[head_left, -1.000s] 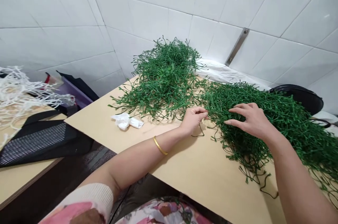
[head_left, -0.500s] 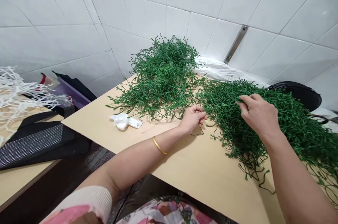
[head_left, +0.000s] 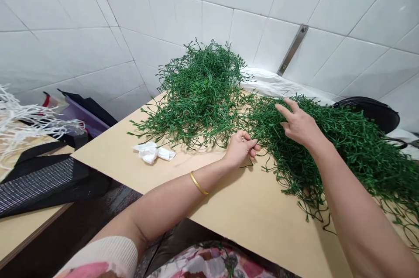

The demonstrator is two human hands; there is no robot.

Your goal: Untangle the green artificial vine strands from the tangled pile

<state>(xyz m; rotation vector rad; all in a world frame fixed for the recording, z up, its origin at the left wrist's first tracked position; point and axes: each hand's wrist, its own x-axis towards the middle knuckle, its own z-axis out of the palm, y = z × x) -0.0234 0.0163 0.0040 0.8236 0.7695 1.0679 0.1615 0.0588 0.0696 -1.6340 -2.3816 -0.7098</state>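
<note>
In the head view, my left hand (head_left: 238,150) is pinched, apparently on a green strand (head_left: 248,165); my right hand (head_left: 301,127) is spread and released over the right green heap (head_left: 356,151). That heap and the left green heap (head_left: 199,94) lie on the worktop (head_left: 238,199). The branching ends look tangled, so a hard pull could snag neighbours and drag them along. I can't see inside the round black case (head_left: 369,114).
</note>
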